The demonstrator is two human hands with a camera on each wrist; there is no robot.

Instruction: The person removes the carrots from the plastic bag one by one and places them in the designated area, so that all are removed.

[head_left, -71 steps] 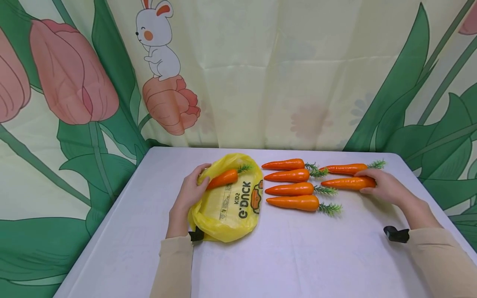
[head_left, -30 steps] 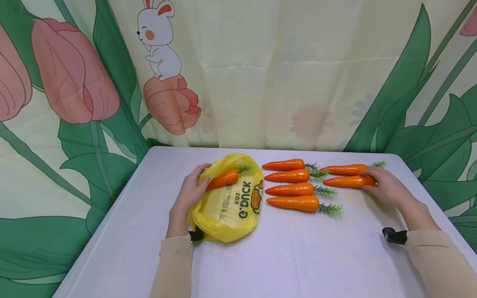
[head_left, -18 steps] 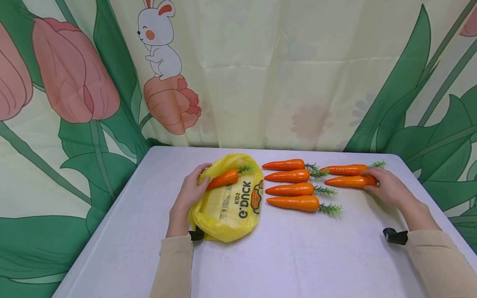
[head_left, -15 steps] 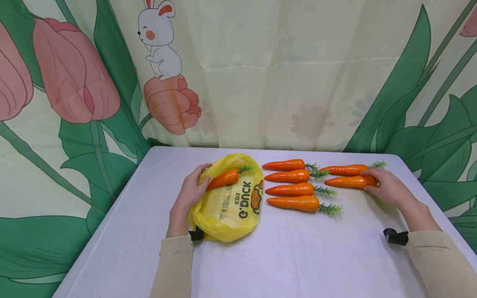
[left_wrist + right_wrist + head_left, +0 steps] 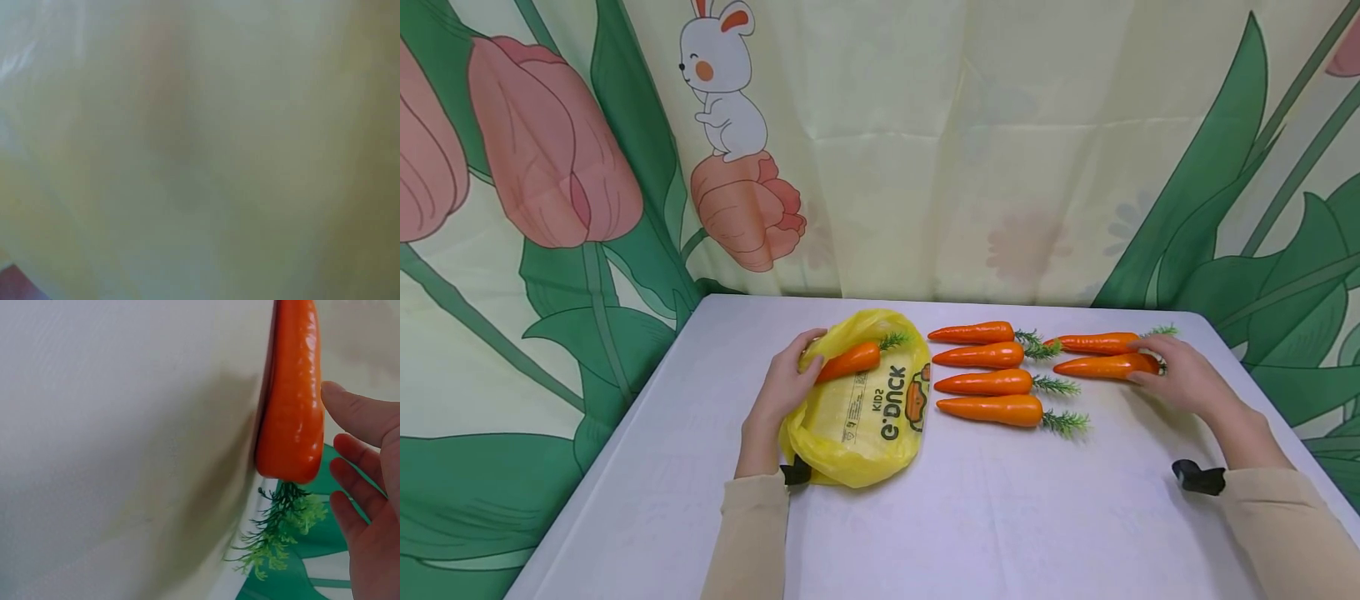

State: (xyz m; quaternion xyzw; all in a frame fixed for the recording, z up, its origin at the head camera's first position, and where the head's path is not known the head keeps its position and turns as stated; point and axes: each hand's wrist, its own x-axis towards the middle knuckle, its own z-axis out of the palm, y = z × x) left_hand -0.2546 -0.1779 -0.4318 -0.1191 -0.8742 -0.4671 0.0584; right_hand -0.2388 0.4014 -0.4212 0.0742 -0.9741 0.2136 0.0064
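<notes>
My left hand (image 5: 786,379) grips the rim of a yellow plastic bag (image 5: 865,471) with a duck print, thumb inside the opening. A carrot (image 5: 850,362) with a green top lies inside the bag. At the right, my right hand (image 5: 1176,375) pinches the thick end of another carrot (image 5: 1101,366), thumb on its near side. In the right wrist view the thumb tip is right at this carrot (image 5: 290,425), with three fingers apart from it. Its leafy top (image 5: 272,531) shows there. The left wrist view is filled by blurred yellow plastic.
Several carrots (image 5: 988,409) lie in a column right of the bag, tips to the left. Behind the right hand's carrot is one more carrot (image 5: 1090,342). All lie on a white-covered table (image 5: 985,525). A printed curtain (image 5: 880,150) hangs behind its far edge.
The right hand's carrot has shifted slightly right and away from me since the earliest frame. Over the last half second it stays put. The left hand and bag hold still.
</notes>
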